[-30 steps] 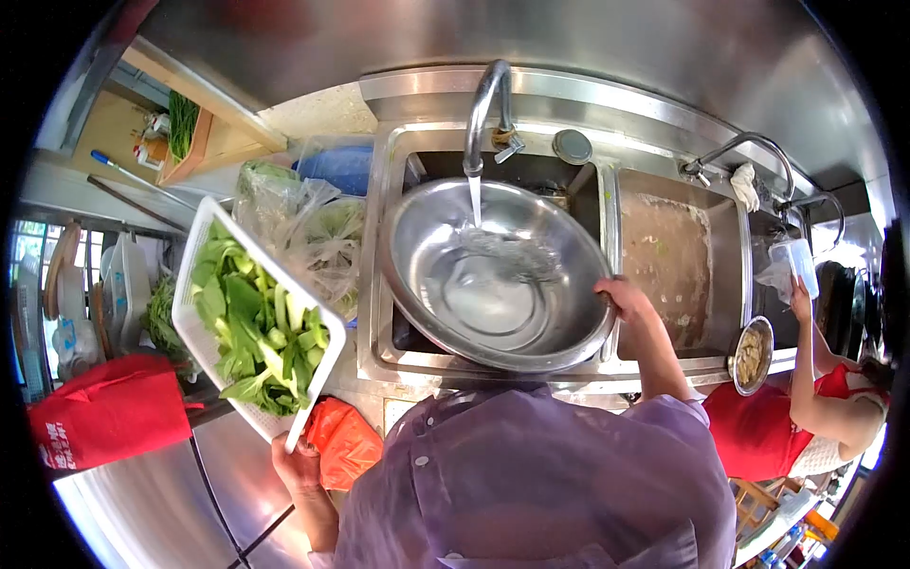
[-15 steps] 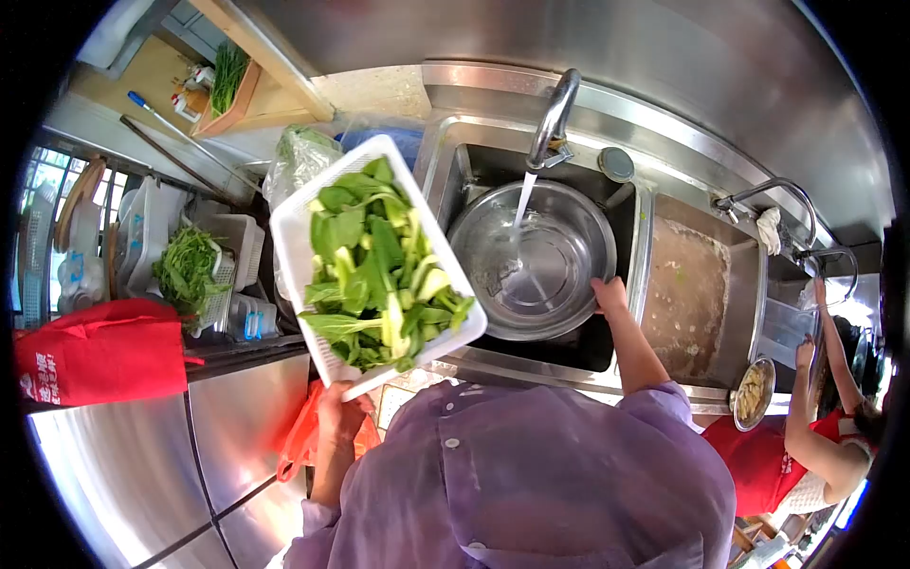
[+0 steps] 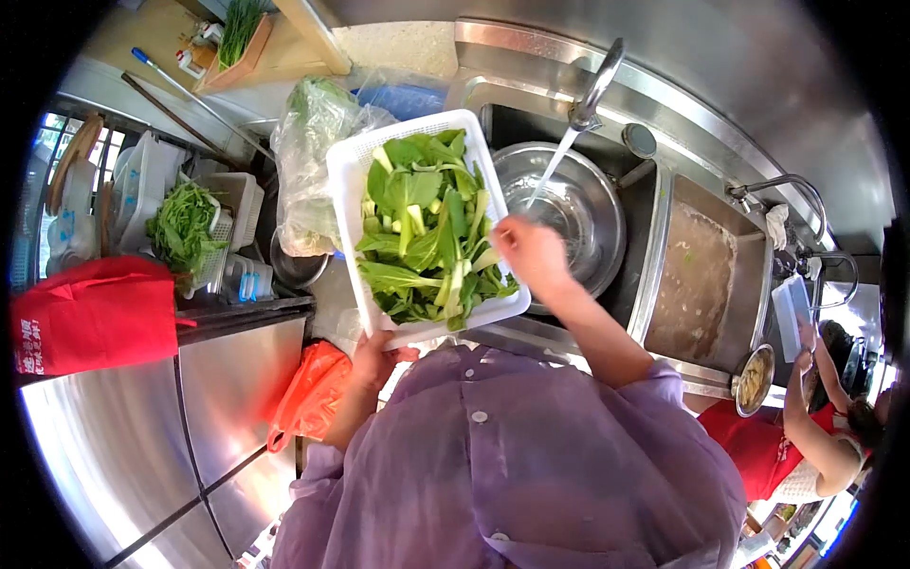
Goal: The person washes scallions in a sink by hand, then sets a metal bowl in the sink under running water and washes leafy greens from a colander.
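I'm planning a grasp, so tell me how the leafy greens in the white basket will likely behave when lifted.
The leafy greens would probably flop at their broad leaves, while the pale stalks look stiffer. Lying loose and overlapping in the white basket, they may slide apart or drag neighbours along. The thin leaves could tear if pinched hard.

From over here I can see white Chinese characters printed on the bright red folded cloth [image 3: 104, 308] at the left. There are two lines, the bigger one seeming to end in 顺, the smaller in an exclamation mark; the rest is too warped to read surely.
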Demonstrator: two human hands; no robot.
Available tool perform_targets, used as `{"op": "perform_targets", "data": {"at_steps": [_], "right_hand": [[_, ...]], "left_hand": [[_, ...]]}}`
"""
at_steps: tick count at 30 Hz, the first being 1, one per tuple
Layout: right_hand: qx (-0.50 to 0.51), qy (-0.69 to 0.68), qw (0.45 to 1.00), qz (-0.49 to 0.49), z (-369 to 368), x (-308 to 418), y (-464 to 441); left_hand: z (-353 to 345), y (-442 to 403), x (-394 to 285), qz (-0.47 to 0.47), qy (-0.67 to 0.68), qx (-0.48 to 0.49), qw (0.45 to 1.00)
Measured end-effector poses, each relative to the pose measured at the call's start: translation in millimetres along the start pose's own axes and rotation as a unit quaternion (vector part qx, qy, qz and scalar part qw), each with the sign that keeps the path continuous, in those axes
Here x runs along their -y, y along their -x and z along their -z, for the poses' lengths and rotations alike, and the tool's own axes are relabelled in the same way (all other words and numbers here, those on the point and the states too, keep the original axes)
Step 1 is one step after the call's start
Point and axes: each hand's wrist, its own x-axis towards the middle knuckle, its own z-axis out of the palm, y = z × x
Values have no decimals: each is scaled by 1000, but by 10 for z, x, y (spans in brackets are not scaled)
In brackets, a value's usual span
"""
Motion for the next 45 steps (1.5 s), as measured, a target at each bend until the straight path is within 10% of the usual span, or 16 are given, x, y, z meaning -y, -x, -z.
{"op": "perform_targets", "data": {"at_steps": [4, 12, 15, 22, 45], "right_hand": [[176, 99, 976, -79, -577, 450, 65], [135, -42, 983, -118, -795, 260, 83], [171, -384, 891, -173, -669, 283, 25], [207, -632, 730, -160, -194, 599, 168], [-93, -591, 776, -200, 321, -227, 48]], "left_hand": [[136, -64, 37, -5, 7, 52, 999], [278, -154, -156, 13, -32, 60, 998], [269, -91, -300, 25, -46, 58, 997], [492, -227, -379, 78, -30, 108, 991], [492, -244, -393, 52, -42, 65, 996]]}}
